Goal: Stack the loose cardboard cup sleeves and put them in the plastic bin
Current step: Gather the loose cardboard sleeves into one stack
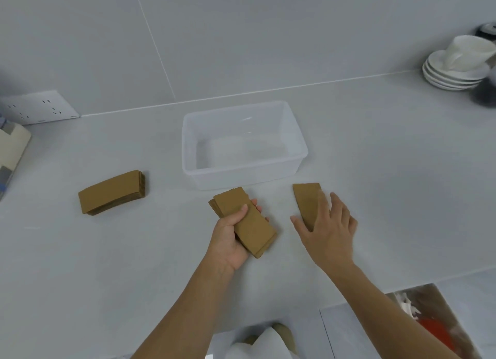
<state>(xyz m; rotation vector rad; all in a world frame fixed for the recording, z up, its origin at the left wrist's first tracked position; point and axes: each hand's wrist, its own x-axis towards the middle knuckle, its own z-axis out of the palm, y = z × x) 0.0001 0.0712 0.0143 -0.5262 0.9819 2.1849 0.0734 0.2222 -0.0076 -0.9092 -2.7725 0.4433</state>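
My left hand (230,237) grips a stack of brown cardboard cup sleeves (249,224) just above the counter, in front of the clear plastic bin (298,133), which holds nothing. To the right, a second small pile of sleeves (307,200) lies flat on the counter. My right hand (328,227) rests over its near end with fingers spread, thumb on the pile's left side. A third stack of sleeves (112,192) lies on the counter at the left, away from both hands.
White saucers with a cup on top (456,66) stand at the back right. A wall socket plate (40,107) and a folded cloth (10,152) are at the far left. The counter's front edge runs at lower right, above an open bag (434,323).
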